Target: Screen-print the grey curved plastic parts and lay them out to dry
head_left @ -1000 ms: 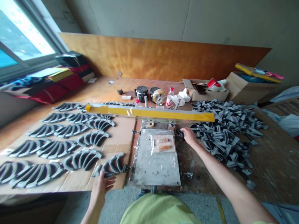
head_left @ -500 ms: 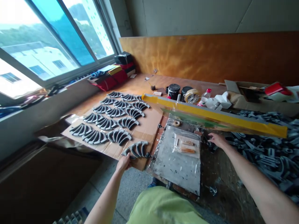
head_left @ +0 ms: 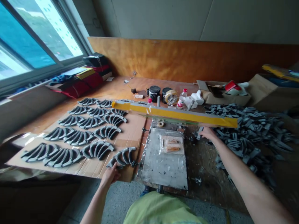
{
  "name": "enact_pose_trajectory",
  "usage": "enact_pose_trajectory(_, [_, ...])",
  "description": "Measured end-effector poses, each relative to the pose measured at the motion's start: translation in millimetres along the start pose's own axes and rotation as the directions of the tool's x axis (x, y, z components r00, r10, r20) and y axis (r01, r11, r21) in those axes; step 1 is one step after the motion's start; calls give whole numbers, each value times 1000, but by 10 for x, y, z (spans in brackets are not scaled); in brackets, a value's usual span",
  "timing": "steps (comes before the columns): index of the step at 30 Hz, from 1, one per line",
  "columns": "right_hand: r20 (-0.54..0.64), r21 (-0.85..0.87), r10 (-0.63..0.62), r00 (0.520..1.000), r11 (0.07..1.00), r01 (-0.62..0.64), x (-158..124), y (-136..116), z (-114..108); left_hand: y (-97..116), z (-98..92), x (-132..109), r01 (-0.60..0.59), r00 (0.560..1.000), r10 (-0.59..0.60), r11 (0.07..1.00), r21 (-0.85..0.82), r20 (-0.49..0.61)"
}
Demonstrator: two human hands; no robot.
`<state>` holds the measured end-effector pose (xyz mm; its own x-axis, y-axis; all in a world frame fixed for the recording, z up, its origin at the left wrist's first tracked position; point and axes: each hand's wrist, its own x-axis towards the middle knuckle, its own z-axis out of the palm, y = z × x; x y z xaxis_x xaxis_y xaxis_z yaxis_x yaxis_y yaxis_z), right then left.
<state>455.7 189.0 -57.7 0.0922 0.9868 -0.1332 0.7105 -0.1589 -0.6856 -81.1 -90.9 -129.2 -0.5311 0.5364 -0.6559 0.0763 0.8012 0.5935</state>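
My left hand [head_left: 111, 175] is at the front edge of the cardboard sheet [head_left: 98, 169]. Its fingers are closed on the end of the nearest row of curved grey parts [head_left: 126, 155], which are laid out in a fan. Behind it, several more fans of curved grey parts [head_left: 63, 157] lie in rows. My right hand [head_left: 208, 133] is at the left edge of a heap of loose grey parts [head_left: 243, 137]. Its fingers are pinched on a small grey part [head_left: 200, 133], whose exact shape is hard to make out.
Between my hands lies a grey metal plate [head_left: 163, 169] with a small block [head_left: 173, 146] on it. A long yellow-taped bar [head_left: 175, 115] stretches across above the bench. Black tubs [head_left: 154, 93], bottles [head_left: 181, 102] and a cardboard box [head_left: 211, 95] stand behind it.
The view has turned right, showing more of the heap and the boxes. My right fingers have closed on a small grey part. The left hand stays at the nearest fan.
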Motion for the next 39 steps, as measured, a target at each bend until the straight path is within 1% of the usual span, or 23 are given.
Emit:
enact_pose_trajectory(2, [9,49,0,1000,999,-1,-135,-64,-82,3,-7,29,41,998,-40,999,-14,44])
enact_pose_trajectory(4, [26,119,-78,997,990,74,-311,-160,-49,10,-37,59,33,996,-37,998,54,83])
enact_pose_trajectory(5, [38,156,-137,990,979,130,-414,-220,21,25,-57,72,18,996,-27,995,99,90])
enact_pose_trajectory(7, [79,205,-258,963,949,237,-636,-354,258,102,-98,89,-27,997,16,987,158,75])
enact_pose_trajectory(9, [139,224,-365,921,917,329,-848,-482,568,254,-120,76,-89,995,82,983,158,50])
enact_pose_trajectory(12, [201,133,-545,814,838,529,-1085,-614,975,600,-90,-27,-232,972,229,966,109,43])
enact_pose_trajectory(14, [210,-11,-633,745,760,650,-1186,-661,1124,871,-35,-155,-344,939,341,936,70,44])
enact_pose_trajectory(15, [214,-89,-656,724,725,683,-1225,-678,1159,1009,-3,-232,-390,921,388,920,47,46])
enact_pose_trajectory(17, [230,-218,-663,713,678,701,-1289,-716,1176,1281,56,-400,-459,887,459,888,-7,49])
enact_pose_trajectory(19, [261,-297,-636,726,662,688,-1334,-768,1166,1556,98,-576,-534,842,537,842,-73,41])
enact_pose_trajectory(21, [273,-330,-613,741,664,671,-1351,-830,1172,1847,121,-752,-625,775,632,763,-165,-10])
enact_pose_trajectory(22, [275,-331,-620,735,657,678,-1350,-860,1189,1998,130,-837,-672,731,681,706,-222,-50])
enact_pose_trajectory(24, [291,-314,-660,693,618,721,-1340,-905,1258,2296,153,-990,-741,644,753,572,-352,-133])
enact_pose_trajectory(25, [312,-305,-679,665,592,746,-1336,-917,1307,2431,171,-1055,-755,611,777,515,-407,-150])
enact_pose_trajectory(26, [338,-297,-688,642,569,767,-1336,-923,1360,2547,192,-1110,-755,589,794,477,-450,-149])
enact_pose_trajectory(28, [379,-289,-682,625,555,780,-1349,-917,1458,2700,237,-1193,-740,576,809,457,-493,-115])
enact_pose_trajectory(30, [382,-275,-677,629,566,777,-1366,-895,1499,2720,256,-1247,-735,584,807,479,-480,-90])
enact_pose_trajectory(31, [355,-268,-674,647,590,762,-1366,-875,1480,2679,248,-1265,-740,589,802,487,-465,-97])
enact_pose_trajectory(32, [307,-267,-665,681,627,732,-1355,-847,1427,2606,227,-1278,-739,598,795,497,-455,-102])
enact_pose_trajectory(34, [175,-282,-618,766,714,641,-1289,-766,1217,2381,158,-1282,-695,648,760,559,-453,-56])
enact_pose_trajectory(36, [49,-313,-552,832,783,538,-1162,-679,907,2087,91,-1246,-609,717,693,673,-419,71])
enact_pose_trajectory(37, [-4,-328,-524,851,805,494,-1084,-654,746,1928,77,-1209,-561,751,645,738,-375,145])
enact_pose_trajectory(39, [-100,-341,-501,859,829,444,-926,-689,485,1614,111,-1103,-487,793,551,830,-273,260])
